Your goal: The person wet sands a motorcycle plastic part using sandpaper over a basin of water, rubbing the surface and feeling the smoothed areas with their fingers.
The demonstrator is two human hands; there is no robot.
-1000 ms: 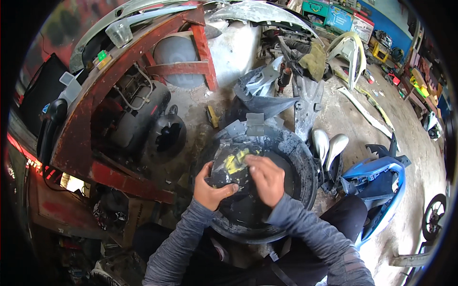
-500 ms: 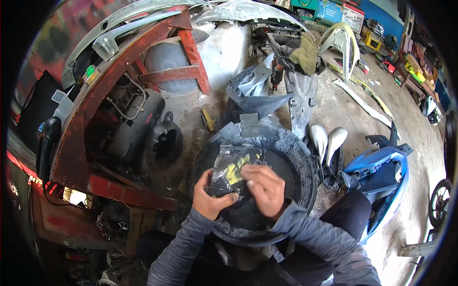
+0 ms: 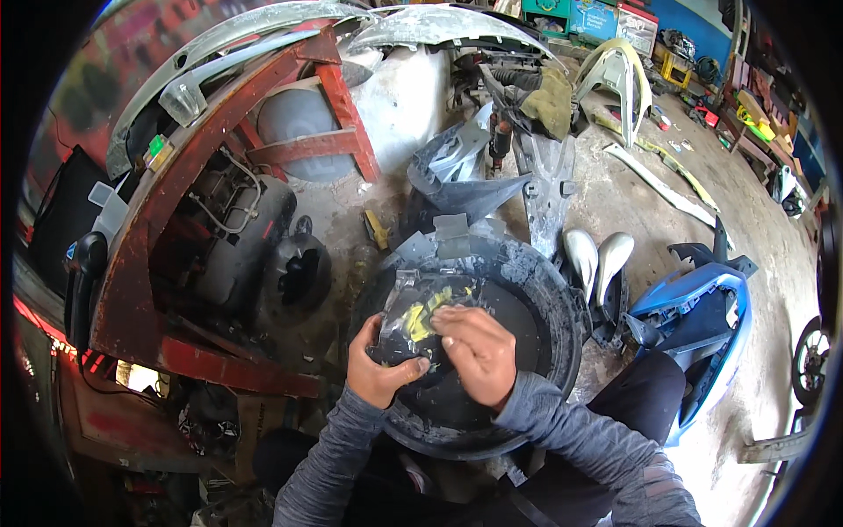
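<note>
My left hand grips the near left edge of a dark, shiny plastic piece, its thumb lying over the near side. Yellow paste, like body filler, is smeared across the top of the piece. Over the paste's right side is my right hand, fingers bent and pressed together; whether they pinch a small tool is hidden. Below both hands stands a round black tub with greyish stains, and grey flat scraps rest on its far rim.
A red wooden bench frame stands left, with a black tank beneath it. Two pale mirror-shaped covers lie right of the tub, beside a blue motorcycle fairing. Beyond the tub are dark body panels.
My right hand has shifted slightly left and down over the paste. The left hand keeps its hold on the plastic piece. The whole view has shifted a little.
</note>
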